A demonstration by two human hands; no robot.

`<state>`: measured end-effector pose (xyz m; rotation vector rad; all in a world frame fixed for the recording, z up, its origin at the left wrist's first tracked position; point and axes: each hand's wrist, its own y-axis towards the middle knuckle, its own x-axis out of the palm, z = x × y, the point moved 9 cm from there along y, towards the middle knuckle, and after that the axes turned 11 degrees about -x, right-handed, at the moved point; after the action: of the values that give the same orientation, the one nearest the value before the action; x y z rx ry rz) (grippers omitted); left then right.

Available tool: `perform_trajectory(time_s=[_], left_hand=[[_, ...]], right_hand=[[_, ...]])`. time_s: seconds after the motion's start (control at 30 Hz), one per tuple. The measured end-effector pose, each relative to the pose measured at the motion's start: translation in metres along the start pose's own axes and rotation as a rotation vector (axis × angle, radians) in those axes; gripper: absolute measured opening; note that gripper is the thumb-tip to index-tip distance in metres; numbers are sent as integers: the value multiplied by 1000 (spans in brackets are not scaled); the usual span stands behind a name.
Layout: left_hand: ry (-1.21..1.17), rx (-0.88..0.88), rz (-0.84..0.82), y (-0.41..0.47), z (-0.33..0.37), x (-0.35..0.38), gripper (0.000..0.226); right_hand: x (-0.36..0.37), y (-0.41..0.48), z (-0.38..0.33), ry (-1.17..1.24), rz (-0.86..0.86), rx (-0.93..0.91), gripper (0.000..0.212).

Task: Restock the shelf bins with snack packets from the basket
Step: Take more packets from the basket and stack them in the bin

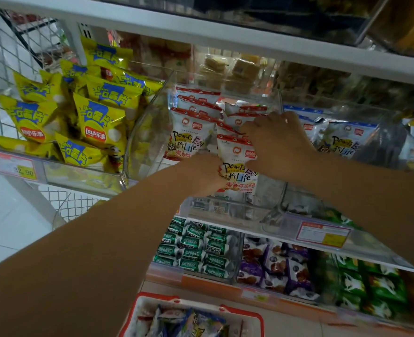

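R hand [276, 139] lies palm down on the right row in the mid bin [150, 132], fingers [254, 127] bent over the tops of the packets [243, 113]. I read that as bracing the row so it won't flop fwd.

L hand [204, 172] reaches in from the near left and grips the front packet [237, 164] by its left edge. Its fingertips sit behind the wrapper, so I can't tell how far they wrap.

That front packet stands upright, label out, at the near end of the right row. It's inside the bin, just behind the front wall, prob. being seated face-fwd so shoppers can read it. The left row [188, 132], same red-and-white stock, stands beside it.

Chip bags [101, 120] fill the bin to the left; blue packets [342, 139] fill the one to the right.

The basket [137, 310] sits at the near edge of my feed w/ more stock inside, so by my count the restock isn't done.
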<state>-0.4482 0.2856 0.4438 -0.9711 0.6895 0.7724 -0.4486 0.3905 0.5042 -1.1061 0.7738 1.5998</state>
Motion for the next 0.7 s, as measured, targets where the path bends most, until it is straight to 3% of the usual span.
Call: perform_trajectory(time_s=[0.07,0.13,0.23,0.33,0.5,0.7], left_hand=[[-99,13,79,-15,-1,-6,32],[-246,93,307,-44,0,-22,44],[-420,216,598,-100,-13,-39,33],[-519,214,674,-145,-45,-17,25],[-551,-81,570,-177,-112,77,22],[-464,-306,186,-187,-161,214,24]], right_hand=[[-16,-12,-9,85,73,-2,62],[-34,-32,-20,224,190,-16,47],[-56,-67,-41,518,380,-79,25],[-61,-101,-84,729,440,-238,16],[1,-136,-170,832,219,-391,19],[125,-174,-239,826,-215,-332,15]])
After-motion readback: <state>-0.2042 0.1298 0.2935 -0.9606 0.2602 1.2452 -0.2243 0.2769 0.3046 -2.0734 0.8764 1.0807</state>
